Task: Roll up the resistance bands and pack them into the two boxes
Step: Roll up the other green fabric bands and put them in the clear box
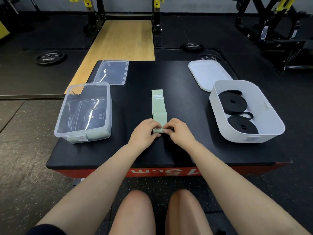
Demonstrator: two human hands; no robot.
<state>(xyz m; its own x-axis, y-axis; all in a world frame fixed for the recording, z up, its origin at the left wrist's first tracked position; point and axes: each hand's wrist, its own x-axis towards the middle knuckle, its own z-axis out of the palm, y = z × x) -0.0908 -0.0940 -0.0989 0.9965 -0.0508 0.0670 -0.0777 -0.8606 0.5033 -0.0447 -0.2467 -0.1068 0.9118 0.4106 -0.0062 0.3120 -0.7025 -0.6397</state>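
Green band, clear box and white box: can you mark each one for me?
green band (158, 106), head view, on the flat unrolled stretch beyond the hands.
clear box (108, 106), head view, on its right side wall.
white box (269, 106), head view, on the bare inner wall at the right.

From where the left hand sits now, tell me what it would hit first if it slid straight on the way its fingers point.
The left hand points rightward at the right hand across the green band's rolled end; it would likely meet those fingers first.
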